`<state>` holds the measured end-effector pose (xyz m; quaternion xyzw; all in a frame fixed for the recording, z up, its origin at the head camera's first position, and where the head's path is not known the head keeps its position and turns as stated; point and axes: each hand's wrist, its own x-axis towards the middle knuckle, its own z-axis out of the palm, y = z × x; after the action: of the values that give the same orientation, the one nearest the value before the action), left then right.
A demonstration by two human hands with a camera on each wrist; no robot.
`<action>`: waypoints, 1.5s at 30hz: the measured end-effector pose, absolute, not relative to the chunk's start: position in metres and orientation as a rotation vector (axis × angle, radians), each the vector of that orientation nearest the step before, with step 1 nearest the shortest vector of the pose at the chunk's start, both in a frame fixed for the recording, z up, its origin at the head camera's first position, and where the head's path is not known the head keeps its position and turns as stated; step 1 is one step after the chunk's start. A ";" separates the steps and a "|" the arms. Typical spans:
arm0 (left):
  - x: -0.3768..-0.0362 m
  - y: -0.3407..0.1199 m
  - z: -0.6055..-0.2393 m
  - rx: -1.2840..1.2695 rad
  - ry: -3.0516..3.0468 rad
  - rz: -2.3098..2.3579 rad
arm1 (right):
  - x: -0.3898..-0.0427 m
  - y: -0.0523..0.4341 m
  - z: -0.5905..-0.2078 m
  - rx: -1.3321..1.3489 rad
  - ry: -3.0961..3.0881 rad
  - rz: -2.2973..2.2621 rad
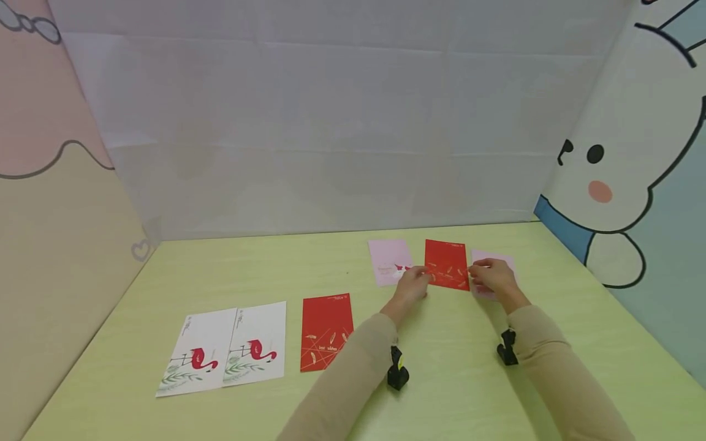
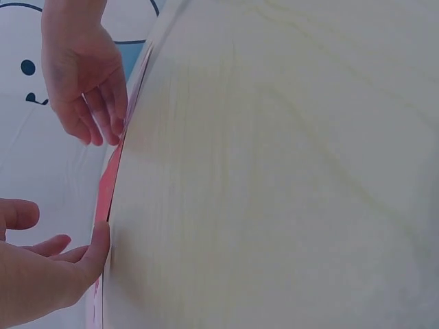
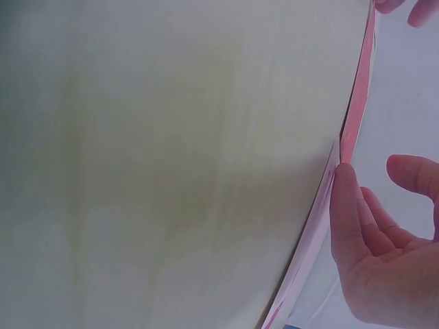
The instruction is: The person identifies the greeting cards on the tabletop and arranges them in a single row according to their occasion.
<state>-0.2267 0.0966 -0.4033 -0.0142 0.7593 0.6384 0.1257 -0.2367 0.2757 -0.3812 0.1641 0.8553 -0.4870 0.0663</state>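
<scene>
A red card [image 1: 447,263] with pale leaf shapes lies toward the back right of the table, between two pale pink cards. My left hand [image 1: 410,288] touches its left edge and partly covers the left pink card [image 1: 386,257]. At the opposite edge, my right hand [image 1: 493,278] has its fingertips against the red card, above the right pink card [image 1: 508,262]. Both wrist views show the thumbs apart from the fingers. Seen edge-on in the right wrist view, the red card [image 3: 357,103] lies flat by the fingertips.
Another red card [image 1: 325,321] lies nearer the front, partly behind my left sleeve. Farther left are two white flamingo cards, one [image 1: 201,349] side by side with the other [image 1: 259,337]. A white sheet [image 1: 331,122] hangs behind the table, with printed panels on both sides.
</scene>
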 end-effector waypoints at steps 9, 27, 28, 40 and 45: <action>-0.230 0.097 -0.402 -0.111 2.055 1.991 | -0.238 0.278 -0.382 0.453 2.483 -1.589; -0.224 0.108 -0.411 -0.015 2.267 1.908 | -0.235 0.279 -0.385 0.401 2.445 -1.608; -0.223 0.109 -0.411 -0.017 2.274 1.910 | -0.235 0.279 -0.385 0.395 2.445 -1.608; -0.214 0.106 -0.410 -0.008 2.234 1.989 | -0.233 0.277 -0.385 0.372 2.471 -1.600; -0.210 0.103 -0.409 0.012 2.237 1.998 | -0.233 0.276 -0.385 0.374 2.471 -1.594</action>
<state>-0.2102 0.1032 -0.4088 0.0041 0.7439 0.6646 0.0709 -0.2325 0.2760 -0.3852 0.1257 0.8304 -0.5356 0.0885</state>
